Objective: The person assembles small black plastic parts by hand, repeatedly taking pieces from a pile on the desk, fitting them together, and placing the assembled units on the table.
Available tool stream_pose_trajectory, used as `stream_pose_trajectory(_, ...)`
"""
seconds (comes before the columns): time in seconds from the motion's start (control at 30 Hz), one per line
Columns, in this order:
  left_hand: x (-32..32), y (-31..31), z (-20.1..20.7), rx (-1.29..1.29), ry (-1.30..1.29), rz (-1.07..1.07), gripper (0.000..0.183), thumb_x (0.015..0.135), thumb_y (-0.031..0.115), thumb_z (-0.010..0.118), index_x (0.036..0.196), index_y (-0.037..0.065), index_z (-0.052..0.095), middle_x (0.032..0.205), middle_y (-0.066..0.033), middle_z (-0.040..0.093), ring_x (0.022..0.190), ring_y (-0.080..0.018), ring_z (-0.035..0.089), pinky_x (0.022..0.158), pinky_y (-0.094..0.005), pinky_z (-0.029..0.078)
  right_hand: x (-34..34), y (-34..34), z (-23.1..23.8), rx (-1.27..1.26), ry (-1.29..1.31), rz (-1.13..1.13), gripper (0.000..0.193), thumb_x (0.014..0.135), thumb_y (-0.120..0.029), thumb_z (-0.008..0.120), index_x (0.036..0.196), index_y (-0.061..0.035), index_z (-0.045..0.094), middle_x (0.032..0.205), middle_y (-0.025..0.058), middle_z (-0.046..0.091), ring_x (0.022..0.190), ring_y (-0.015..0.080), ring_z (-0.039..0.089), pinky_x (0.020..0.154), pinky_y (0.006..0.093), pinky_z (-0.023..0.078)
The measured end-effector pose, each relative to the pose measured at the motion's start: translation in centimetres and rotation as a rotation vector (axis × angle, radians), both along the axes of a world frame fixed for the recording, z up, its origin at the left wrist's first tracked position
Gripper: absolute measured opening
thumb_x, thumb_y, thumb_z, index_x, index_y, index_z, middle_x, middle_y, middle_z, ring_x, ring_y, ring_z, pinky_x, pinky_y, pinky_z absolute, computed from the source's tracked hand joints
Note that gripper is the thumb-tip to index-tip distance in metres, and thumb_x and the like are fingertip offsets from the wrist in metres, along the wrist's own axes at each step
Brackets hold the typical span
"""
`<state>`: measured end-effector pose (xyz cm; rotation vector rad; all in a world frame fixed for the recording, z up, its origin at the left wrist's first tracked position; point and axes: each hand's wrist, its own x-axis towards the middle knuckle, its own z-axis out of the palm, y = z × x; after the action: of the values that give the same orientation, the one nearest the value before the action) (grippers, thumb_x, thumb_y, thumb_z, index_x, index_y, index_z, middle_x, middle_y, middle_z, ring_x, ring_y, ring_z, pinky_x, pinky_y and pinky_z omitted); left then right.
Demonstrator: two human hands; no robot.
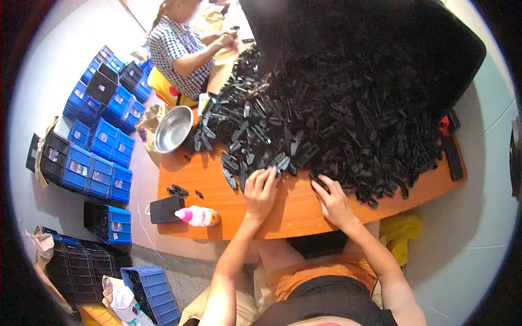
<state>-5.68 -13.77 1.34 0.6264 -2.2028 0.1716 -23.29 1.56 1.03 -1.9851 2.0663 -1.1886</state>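
Note wooden table (293,217), bearing a broad heap of black parts (348,125) over much of its top. Observe metal bowl (174,130) at left, beside the heap. Find left hand (261,195) and right hand (334,205) at the heap's near edge, with bent fingers; cannot tell whether grasping or released. See black box (166,210), then pink-capped bottle (201,216) just beside it, near the left front edge.

From its middle, the orange-brown bench (234,217) bears a heap of black plastic parts (326,125) at twelve o'clock, a metal bowl (174,130) at ten, loose black pieces (178,190) at nine, a pink-capped bottle (200,216) near eight.
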Motion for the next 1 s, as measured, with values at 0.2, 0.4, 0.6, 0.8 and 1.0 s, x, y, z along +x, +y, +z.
stream_pose_trajectory(0.2,0.1,2.7,0.4,0.143,0.084,-0.374,0.035,0.073,0.004,0.071,0.108,0.002,0.065,0.099,-0.0109,0.064,0.095,-0.0296,0.062,0.083,-0.0376,0.051,0.5,0.6,-0.5,0.007,-0.039,0.011,0.023,0.081,0.000,0.063,0.104,0.0041,0.060,0.119,0.0184,0.053,0.096,0.0353,0.055,0.084,0.0415,0.047)
stream_pose_trajectory(0.4,-1.9,1.4,0.1,0.369,0.059,-0.468,0.033,0.075,0.007,0.072,0.107,0.003,0.065,0.091,-0.0111,0.064,0.078,-0.0283,0.061,0.068,-0.0364,0.051,0.3,-0.5,-0.2,-0.006,0.047,0.015,0.018,0.080,0.001,0.057,0.098,0.0021,0.055,0.107,0.0185,0.054,0.095,0.0373,0.054,0.083,0.0440,0.047)
stream_pose_trajectory(0.6,-1.4,1.0,0.5,0.323,0.108,-0.475,0.027,0.073,0.005,0.074,0.098,0.000,0.065,0.082,-0.0098,0.060,0.067,-0.0252,0.057,0.058,-0.0336,0.048,0.1,-0.6,0.6,-0.003,0.017,-0.051,0.032,0.080,-0.004,0.068,0.109,0.0015,0.056,0.098,0.0150,0.050,0.084,0.0333,0.058,0.072,0.0392,0.049)
stream_pose_trajectory(0.8,-0.7,3.3,0.1,0.316,-0.066,-0.467,0.022,0.072,0.014,0.076,0.085,0.003,0.063,0.070,-0.0079,0.053,0.061,-0.0247,0.053,0.054,-0.0342,0.045,1.0,2.4,0.9,0.029,-0.008,-0.107,0.030,0.081,-0.006,0.069,0.107,0.0003,0.056,0.098,0.0142,0.050,0.078,0.0328,0.060,0.066,0.0401,0.050)
stream_pose_trajectory(1.0,-0.3,3.1,0.5,0.449,-0.091,-0.652,0.037,0.078,-0.002,0.060,0.115,0.004,0.061,0.103,-0.0145,0.058,0.091,-0.0303,0.056,0.078,-0.0401,0.047,2.4,3.2,1.8,-0.070,-0.370,-0.274,0.025,0.078,-0.007,0.073,0.098,-0.0019,0.059,0.093,0.0121,0.058,0.078,0.0287,0.061,0.062,0.0353,0.049)
